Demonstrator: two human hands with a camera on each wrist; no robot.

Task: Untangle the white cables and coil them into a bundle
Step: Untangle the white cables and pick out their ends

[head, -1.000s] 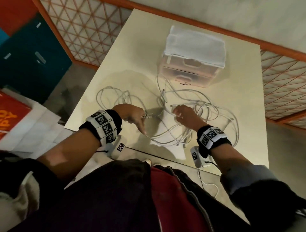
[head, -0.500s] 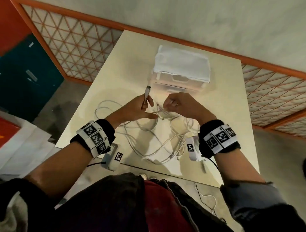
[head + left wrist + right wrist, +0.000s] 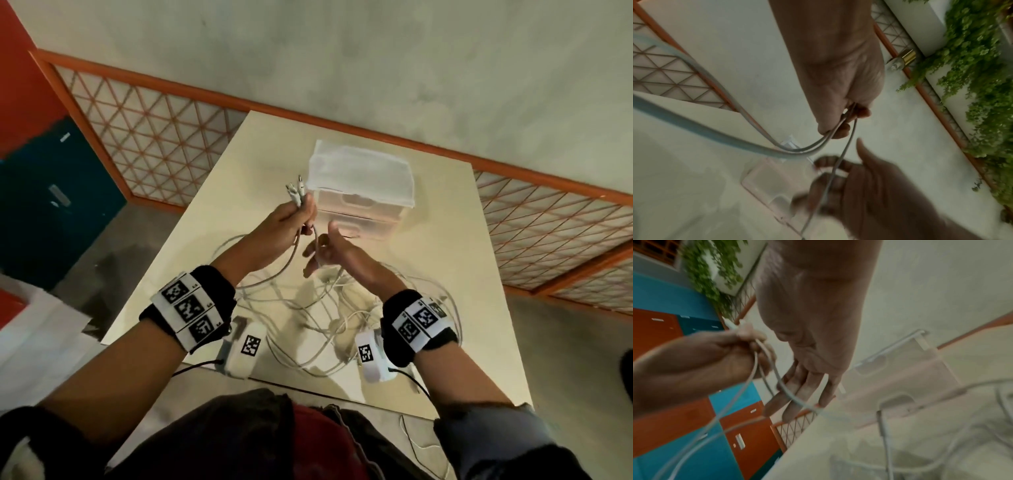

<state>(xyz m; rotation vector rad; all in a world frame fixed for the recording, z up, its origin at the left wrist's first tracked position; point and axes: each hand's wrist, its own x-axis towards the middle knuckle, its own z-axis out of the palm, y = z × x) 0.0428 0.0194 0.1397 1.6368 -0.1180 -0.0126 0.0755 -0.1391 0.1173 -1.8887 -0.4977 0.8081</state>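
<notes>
Several white cables [image 3: 308, 322] lie tangled on the beige table [image 3: 479, 308]. My left hand [image 3: 301, 216] is raised above the table and grips the cable ends, with two connectors [image 3: 295, 189] sticking up out of the fist. The strands hang from it down to the tangle. In the left wrist view the left hand [image 3: 844, 120] pinches the strands [image 3: 797, 149]. Just right of it and lower, my right hand [image 3: 317, 255] is open. In the right wrist view one strand [image 3: 791, 396] runs across the straight fingers [image 3: 807, 386] of the right hand.
A translucent drawer box [image 3: 359, 192] with a white top stands on the table just behind the hands. Orange lattice panels [image 3: 154, 144] and a plain wall border the table's far side. Blue and orange cabinets [image 3: 684, 426] are to the left.
Both hands have risen off the table. The left hand held one connector half a second ago and now holds two. The right hand has opened and dropped slightly below the left.
</notes>
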